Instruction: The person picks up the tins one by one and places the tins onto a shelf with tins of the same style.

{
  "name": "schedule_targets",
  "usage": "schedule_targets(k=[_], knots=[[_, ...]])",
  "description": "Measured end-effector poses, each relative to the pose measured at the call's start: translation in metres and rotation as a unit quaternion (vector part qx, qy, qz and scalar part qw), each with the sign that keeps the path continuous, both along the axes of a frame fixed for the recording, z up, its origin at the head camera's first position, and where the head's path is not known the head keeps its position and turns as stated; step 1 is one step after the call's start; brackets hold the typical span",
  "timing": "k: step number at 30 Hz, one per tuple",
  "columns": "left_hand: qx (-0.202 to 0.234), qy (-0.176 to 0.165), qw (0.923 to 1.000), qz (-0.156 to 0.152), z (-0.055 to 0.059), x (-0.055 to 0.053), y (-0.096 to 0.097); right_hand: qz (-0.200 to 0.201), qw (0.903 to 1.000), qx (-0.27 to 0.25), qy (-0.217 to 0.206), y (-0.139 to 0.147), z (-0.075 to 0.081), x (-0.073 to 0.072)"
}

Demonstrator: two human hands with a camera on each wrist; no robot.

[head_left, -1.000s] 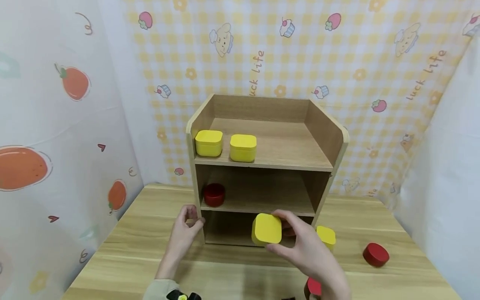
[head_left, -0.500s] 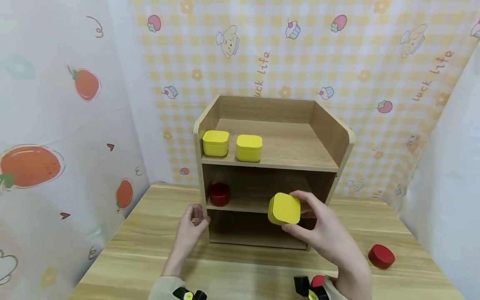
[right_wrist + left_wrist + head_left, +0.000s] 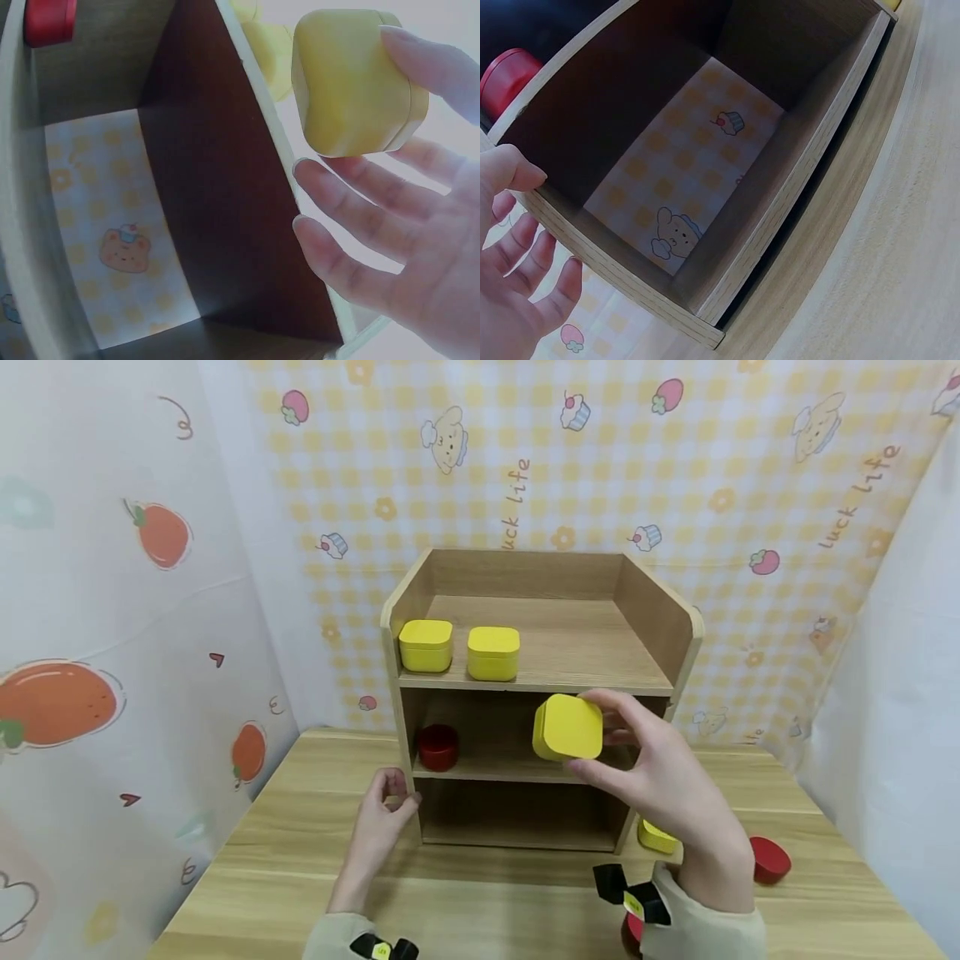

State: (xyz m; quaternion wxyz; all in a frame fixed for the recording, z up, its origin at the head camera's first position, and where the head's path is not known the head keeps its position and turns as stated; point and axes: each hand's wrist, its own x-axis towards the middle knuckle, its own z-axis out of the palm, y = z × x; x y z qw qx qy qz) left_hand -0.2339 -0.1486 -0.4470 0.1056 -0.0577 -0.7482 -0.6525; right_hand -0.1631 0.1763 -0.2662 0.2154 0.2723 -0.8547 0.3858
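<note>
My right hand pinches a yellow rounded-square lidded box between thumb and fingers, in front of the middle level of a wooden shelf unit. The right wrist view shows the box from the side, a lid seam near my thumb. At the shelf's left side panel, my left hand holds the front edge, thumb over it and fingers on the outer side. Two similar yellow boxes, one in the left corner and another beside it, stand on the top level. A red round container sits left on the middle level.
Right of the shelf on the table lie another yellow box and a red round container. A further red item is partly hidden by my right wrist. A patterned cloth hangs behind.
My right hand has lifted the yellow box from before the bottom level to before the middle level, shifting slightly right. My left hand has stayed at the shelf's side.
</note>
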Motion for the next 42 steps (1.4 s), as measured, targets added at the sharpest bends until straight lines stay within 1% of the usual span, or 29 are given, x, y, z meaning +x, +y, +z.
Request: schedule_targets(k=[2, 8, 9, 10, 12, 15, 17, 19, 22, 25, 31, 35, 38, 40, 42], knots=[[0.003, -0.004, 1.0000, 0.002, 0.003, 0.001, 0.001, -0.005, 0.9999, 0.010, 0.000, -0.001, 0.006, -0.003], [-0.008, 0.003, 1.0000, 0.003, 0.028, 0.014, 0.003, -0.010, 0.9996, 0.026, 0.003, 0.000, 0.022, -0.013], [-0.010, 0.006, 0.9999, 0.001, 0.030, 0.015, 0.004, -0.010, 0.9996, 0.027, 0.003, 0.000, 0.024, -0.015], [-0.011, 0.009, 0.9999, 0.000, 0.030, 0.016, 0.004, -0.011, 0.9996, 0.027, 0.002, 0.000, 0.026, -0.016], [-0.008, 0.009, 0.9999, 0.002, 0.024, 0.012, 0.002, -0.012, 0.9995, 0.030, 0.001, 0.001, 0.031, -0.018], [-0.012, 0.012, 0.9998, 0.004, 0.013, 0.004, -0.001, -0.016, 0.9994, 0.032, -0.003, 0.002, 0.038, -0.022], [-0.015, 0.012, 0.9998, 0.007, 0.006, -0.001, -0.002, -0.012, 0.9994, 0.033, -0.001, 0.002, 0.042, -0.025], [-0.014, 0.019, 0.9997, 0.008, 0.002, -0.003, -0.003, -0.007, 0.9993, 0.036, 0.004, 0.002, 0.046, -0.029], [-0.004, 0.026, 0.9996, 0.010, -0.002, -0.004, -0.004, 0.001, 0.9992, 0.039, 0.009, 0.002, 0.051, -0.036], [0.001, 0.027, 0.9996, 0.011, -0.003, -0.004, -0.003, -0.004, 0.9988, 0.047, 0.006, 0.002, 0.053, -0.043], [-0.002, 0.022, 0.9996, 0.015, -0.006, -0.003, -0.002, -0.019, 0.9974, 0.066, -0.021, 0.003, 0.055, -0.054], [-0.003, 0.019, 0.9997, 0.015, -0.005, -0.003, -0.001, -0.039, 0.9947, 0.082, -0.048, 0.007, 0.057, -0.057], [-0.010, 0.010, 0.9998, 0.013, 0.010, 0.006, 0.004, -0.051, 0.9918, 0.094, -0.070, 0.011, 0.059, -0.059], [-0.015, 0.000, 0.9998, 0.015, 0.020, 0.012, 0.006, -0.045, 0.9910, 0.101, -0.076, 0.012, 0.059, -0.062], [-0.018, -0.001, 0.9997, 0.015, 0.028, 0.017, 0.008, -0.040, 0.9905, 0.104, -0.080, 0.012, 0.059, -0.065]])
